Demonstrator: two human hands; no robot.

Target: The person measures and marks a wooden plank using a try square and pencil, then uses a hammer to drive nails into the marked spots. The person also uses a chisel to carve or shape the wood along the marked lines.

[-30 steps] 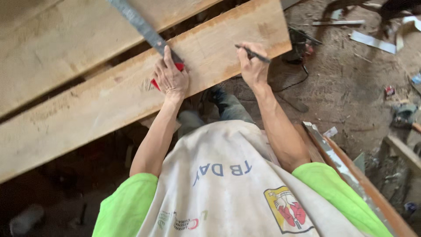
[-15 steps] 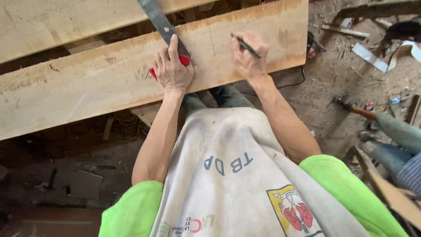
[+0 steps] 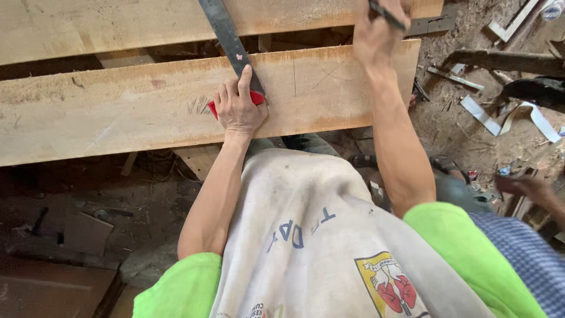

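Note:
My left hand (image 3: 238,109) presses the red stock of a try square (image 3: 231,41) flat against the near edge of a long pale wooden plank (image 3: 118,112). The square's dark metal blade runs up and away across the plank. My right hand (image 3: 376,29) is raised near the top of the view, over the plank's far right end, holding a dark pencil (image 3: 387,15). Faint pencil lines show on the plank to the right of the blade. A second plank (image 3: 118,23) lies beyond the first.
Another person's hand (image 3: 529,188) and blue checked sleeve (image 3: 518,259) come in at the lower right. Wood offcuts, metal strips (image 3: 479,112) and debris litter the dirt floor on the right. Dark boards and scraps lie under the planks at the lower left.
My right hand has lifted the pencil off the plank and moved up and to the right. The left hand stays on the square. The view has shifted, and another person's hand appears at the right.

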